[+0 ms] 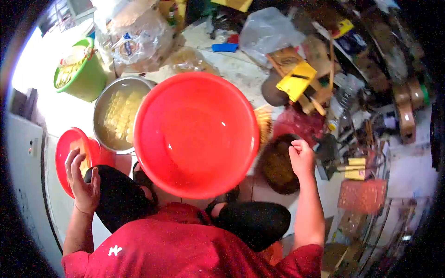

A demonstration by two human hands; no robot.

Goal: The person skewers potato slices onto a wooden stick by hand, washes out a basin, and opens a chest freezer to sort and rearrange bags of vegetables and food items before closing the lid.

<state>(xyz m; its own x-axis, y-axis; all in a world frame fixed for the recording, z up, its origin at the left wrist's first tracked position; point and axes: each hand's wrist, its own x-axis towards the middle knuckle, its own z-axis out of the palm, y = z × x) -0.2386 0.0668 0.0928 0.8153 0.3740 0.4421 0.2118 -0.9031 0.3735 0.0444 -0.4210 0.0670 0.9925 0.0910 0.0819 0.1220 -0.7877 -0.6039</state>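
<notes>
A large red basin (197, 134) stands on the floor between my knees, with no contents that I can make out. My left hand (83, 183) is raised at the left with its fingers apart and nothing in them, over the edge of a smaller red basin (63, 162). Beside the large basin is a metal bowl (99, 125) of pale yellow pieces in liquid. At the right, my right hand (302, 157) has its fingers curled together above a dark round container (278, 173); anything between the fingertips is too small to tell.
A green bucket (88, 81) stands at the upper left, near a bulging plastic bag (132, 41). A yellow piece (296, 81) lies on clutter at the upper right. Tools and a red block (362, 196) lie at the right.
</notes>
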